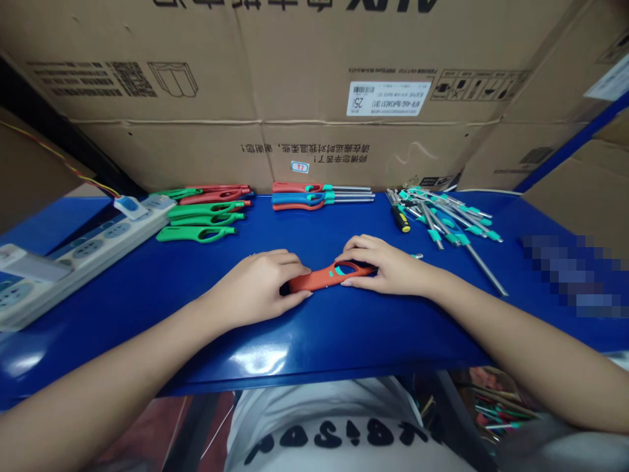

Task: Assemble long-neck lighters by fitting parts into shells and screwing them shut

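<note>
White shirt cloth [324, 398] sat nearest my remote camera, before a glossy blue table [319, 334]. At its middle, I saw the left hand [268, 285] and right hand [390, 265] gripping opposite ends of an orange lighter [317, 280]; cardboard [295, 85] stood behind, a power strip [101, 246] at left.

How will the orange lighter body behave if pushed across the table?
Probably stiff: the orange lighter body looks like moulded plastic and shows no sag between the left hand and right hand. Likely light for its size, given its slim shape and open loop. It may slide easily, since the blue table looks glossy.
</note>
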### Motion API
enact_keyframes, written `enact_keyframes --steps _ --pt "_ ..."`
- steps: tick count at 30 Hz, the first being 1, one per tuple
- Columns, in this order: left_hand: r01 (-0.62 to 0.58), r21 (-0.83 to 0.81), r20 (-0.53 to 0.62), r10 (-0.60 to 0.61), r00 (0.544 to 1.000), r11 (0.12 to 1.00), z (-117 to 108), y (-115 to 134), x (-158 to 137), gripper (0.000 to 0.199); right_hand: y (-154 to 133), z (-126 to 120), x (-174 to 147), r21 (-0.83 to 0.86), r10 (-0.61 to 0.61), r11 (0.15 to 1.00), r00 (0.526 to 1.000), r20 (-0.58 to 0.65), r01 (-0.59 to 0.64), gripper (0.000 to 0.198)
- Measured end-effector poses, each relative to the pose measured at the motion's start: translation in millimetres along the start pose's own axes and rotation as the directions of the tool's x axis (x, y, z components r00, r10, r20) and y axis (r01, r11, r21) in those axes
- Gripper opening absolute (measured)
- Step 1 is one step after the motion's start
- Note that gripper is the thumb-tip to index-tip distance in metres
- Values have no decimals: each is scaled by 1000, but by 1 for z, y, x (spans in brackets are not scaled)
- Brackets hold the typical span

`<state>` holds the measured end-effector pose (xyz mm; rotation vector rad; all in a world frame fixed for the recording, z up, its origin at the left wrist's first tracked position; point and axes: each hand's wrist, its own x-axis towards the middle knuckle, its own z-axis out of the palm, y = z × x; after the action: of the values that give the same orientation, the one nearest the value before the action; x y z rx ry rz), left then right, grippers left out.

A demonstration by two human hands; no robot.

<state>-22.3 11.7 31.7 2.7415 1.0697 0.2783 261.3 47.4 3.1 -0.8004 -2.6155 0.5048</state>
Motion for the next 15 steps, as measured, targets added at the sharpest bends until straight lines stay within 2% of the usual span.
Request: enact_keyframes --steps 5,10,12,15 --pt "25 69 -33 -23 999 997 5 2 -2 21 -1 0 0 -71 10 997 1000 -1 -10 41" --pt "-8 241 -99 33 995 970 16 2 -3 29 -5 -3 0 -343 -48 936 995 87 76 43" --pt "-13 210 -132 41 990 978 18 0 -2 29 -4 -4 0 -402 -93 907 991 99 125 40" --pt "-10 122 -171 31 985 992 19 -3 1 30 -3 -4 -1 -382 -142 911 988 66 157 37"
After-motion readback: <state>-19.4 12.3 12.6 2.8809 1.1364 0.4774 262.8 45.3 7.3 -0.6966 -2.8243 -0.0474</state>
